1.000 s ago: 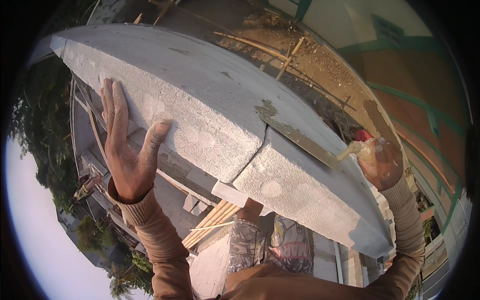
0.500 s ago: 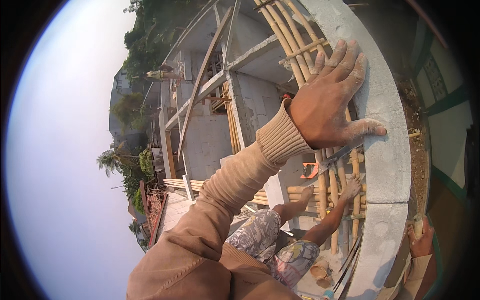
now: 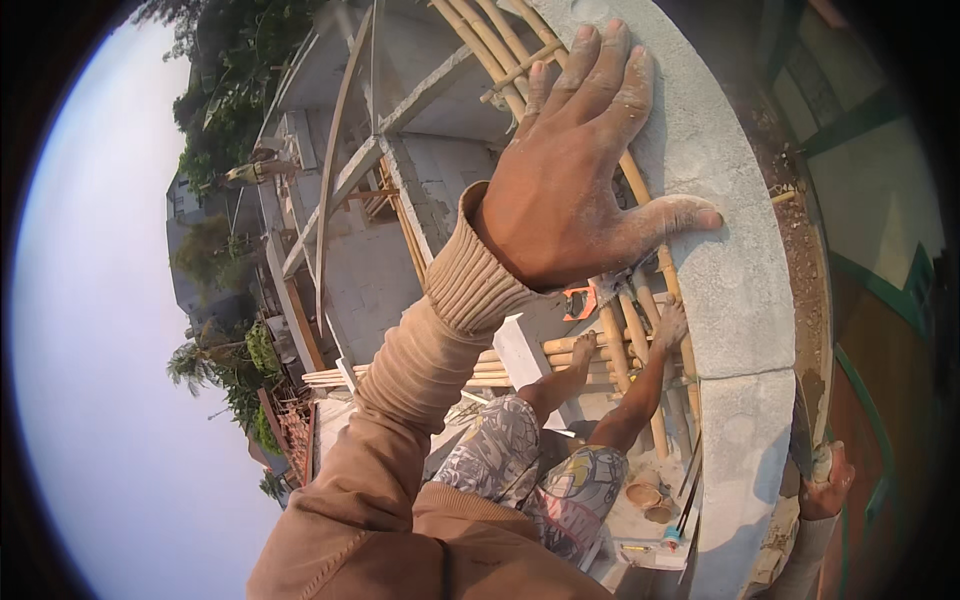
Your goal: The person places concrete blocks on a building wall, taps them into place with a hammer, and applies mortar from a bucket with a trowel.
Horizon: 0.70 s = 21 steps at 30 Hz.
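Observation:
My left hand (image 3: 580, 170), dusty with grey powder, lies spread over the upper part of the pale block wall (image 3: 745, 300). Its thumb reaches across the wall's top face, and the fingertips rest near the inner edge. Low on the wall's far right side, my right hand (image 3: 830, 482) is wrapped round the light handle of a tool (image 3: 821, 462). That tool has a grey metal blade seen nearly edge-on; it looks like a trowel. A joint between two blocks runs between my hands. Under the left palm, the contact is hidden.
My bare feet (image 3: 672, 325) stand on bamboo poles (image 3: 636, 335). An orange-handled saw (image 3: 580, 303) lies beyond them. Brown bowls (image 3: 643, 495) and thin dark rods (image 3: 690, 480) sit near the wall. Another person (image 3: 262, 170) is far off left. The ground drops away right of the wall.
The whole view has shifted, so the wall and left hand appear farther left and higher. My right hand with the tool sits slightly lower along the wall. The left hand stays spread on it.

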Each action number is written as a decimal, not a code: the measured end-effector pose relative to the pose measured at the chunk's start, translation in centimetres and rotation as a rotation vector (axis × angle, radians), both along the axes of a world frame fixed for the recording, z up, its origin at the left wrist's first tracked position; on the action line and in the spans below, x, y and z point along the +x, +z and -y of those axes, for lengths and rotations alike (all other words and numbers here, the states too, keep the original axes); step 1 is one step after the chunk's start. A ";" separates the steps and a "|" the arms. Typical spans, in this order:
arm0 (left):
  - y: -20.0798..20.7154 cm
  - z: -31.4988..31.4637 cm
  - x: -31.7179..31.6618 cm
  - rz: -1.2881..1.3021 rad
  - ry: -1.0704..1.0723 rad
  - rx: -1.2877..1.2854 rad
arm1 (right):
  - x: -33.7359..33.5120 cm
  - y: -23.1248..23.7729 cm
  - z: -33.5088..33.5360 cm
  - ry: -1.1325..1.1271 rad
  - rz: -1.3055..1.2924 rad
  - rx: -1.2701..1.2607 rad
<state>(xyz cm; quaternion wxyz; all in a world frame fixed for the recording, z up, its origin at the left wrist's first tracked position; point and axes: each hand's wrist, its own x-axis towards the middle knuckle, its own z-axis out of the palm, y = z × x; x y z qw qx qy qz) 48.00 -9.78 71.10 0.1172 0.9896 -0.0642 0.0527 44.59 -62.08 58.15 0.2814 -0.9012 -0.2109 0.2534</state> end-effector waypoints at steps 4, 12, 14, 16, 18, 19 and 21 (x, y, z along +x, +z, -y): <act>1.8 -1.4 -2.0 -0.093 0.062 -0.015 | 1.4 2.6 -7.9 -0.278 -0.390 0.128; 2.1 1.4 -1.7 -0.134 0.154 -0.106 | -1.3 3.1 -6.3 0.165 0.457 0.052; 2.3 1.5 -2.1 -0.134 0.177 -0.096 | -2.1 2.8 -4.8 0.139 0.313 0.017; 2.2 1.5 -2.1 -0.132 0.166 -0.069 | -2.6 2.3 -4.0 0.061 0.196 0.028; 1.9 1.5 -2.0 -0.134 0.141 -0.064 | -2.4 0.5 -3.8 -0.017 0.231 0.077; 1.5 1.6 -1.9 -0.132 0.128 -0.072 | -2.2 -0.4 -3.7 -0.033 0.113 0.052; 0.9 2.0 -1.6 -0.151 0.112 -0.071 | -1.3 -2.0 -4.2 -0.076 -0.138 -0.010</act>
